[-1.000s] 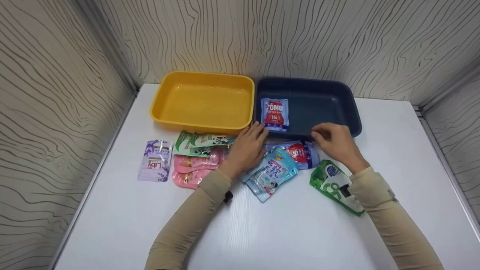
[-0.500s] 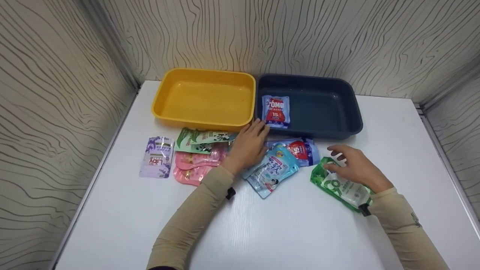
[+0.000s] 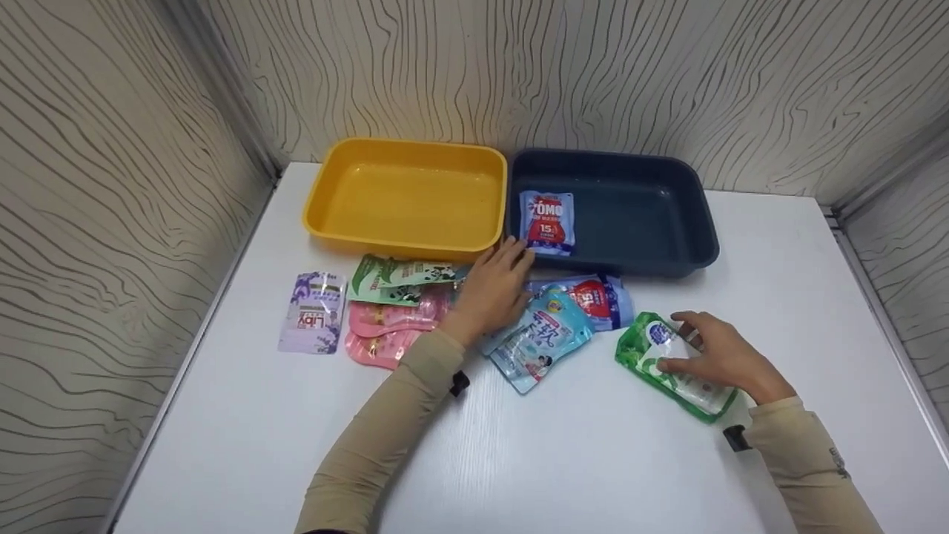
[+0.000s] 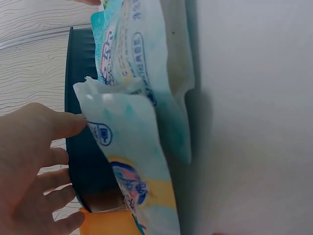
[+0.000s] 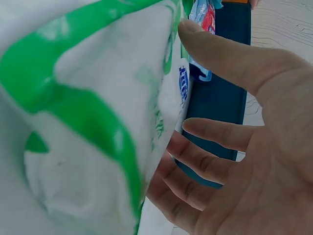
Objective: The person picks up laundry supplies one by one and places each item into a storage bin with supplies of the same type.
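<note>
My left hand (image 3: 492, 292) reaches over the heap of pouches, its fingertips near the front corner where the two basins meet. In the left wrist view its thumb is right at the edge of a pale blue detergent pouch (image 4: 132, 142), other fingers loosely spread. My right hand (image 3: 723, 357) stands spread over a green-and-white detergent pouch (image 3: 693, 386) lying flat on the table. Thumb and fingers are apart around its edge in the right wrist view. Between the hands lie a light blue pouch (image 3: 540, 341) and a blue-and-red OMO pouch (image 3: 604, 302) partly beneath it.
A yellow basin (image 3: 404, 245) and a dark blue basin (image 3: 630, 265) stand side by side at the back; an OMO pouch (image 3: 547, 222) lies in the blue one. Left of my left hand are green pouches (image 3: 385, 278), pink pouches (image 3: 382, 347) and a purple Liby pouch (image 3: 313, 315).
My right hand has moved from the dark blue basin's front rim back and right, over the green-and-white pouch, and its fingers have spread. My left hand has stayed in place.
</note>
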Motion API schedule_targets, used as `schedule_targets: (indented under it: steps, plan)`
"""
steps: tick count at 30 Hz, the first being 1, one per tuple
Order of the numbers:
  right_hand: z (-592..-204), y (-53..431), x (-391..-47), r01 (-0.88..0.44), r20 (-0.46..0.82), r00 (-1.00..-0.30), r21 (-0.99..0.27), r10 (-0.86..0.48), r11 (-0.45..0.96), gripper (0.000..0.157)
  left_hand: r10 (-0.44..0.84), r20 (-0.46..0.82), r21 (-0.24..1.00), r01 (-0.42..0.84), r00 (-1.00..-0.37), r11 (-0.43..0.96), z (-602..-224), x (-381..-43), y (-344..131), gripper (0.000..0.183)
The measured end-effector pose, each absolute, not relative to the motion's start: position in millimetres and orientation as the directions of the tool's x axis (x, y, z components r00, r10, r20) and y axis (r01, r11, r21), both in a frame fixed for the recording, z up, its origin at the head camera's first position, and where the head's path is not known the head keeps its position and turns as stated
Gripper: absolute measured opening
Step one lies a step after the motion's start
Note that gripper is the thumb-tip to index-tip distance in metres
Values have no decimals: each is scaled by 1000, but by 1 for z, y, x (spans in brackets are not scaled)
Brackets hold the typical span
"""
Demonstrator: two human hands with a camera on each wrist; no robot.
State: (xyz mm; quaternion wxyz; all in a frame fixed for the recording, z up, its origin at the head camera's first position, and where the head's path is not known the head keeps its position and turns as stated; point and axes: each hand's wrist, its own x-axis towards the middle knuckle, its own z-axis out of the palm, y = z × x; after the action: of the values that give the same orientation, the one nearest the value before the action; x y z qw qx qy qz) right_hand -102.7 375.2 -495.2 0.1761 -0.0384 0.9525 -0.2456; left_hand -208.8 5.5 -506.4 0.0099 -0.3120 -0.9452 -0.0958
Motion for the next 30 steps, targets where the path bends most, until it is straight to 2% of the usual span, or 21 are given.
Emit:
schedule_targets:
  steps: [5, 10, 30]
  plan:
    - [-498, 385, -98, 101, -383, -918, -473, -101, 876, 102, 585, 83, 181, 589, -807, 787, -506, -209, 7, 69]
    - [-500, 392, -95, 159, -431, -900, -463, -64, 872, 99, 577, 74, 198, 579, -814, 791, -505, -209, 7, 66]
    - [-504, 393, -86, 221, -444, -896, -462, -8, 859, 89, 573, 91, 188, 579, -815, 794, -504, -209, 8, 64]
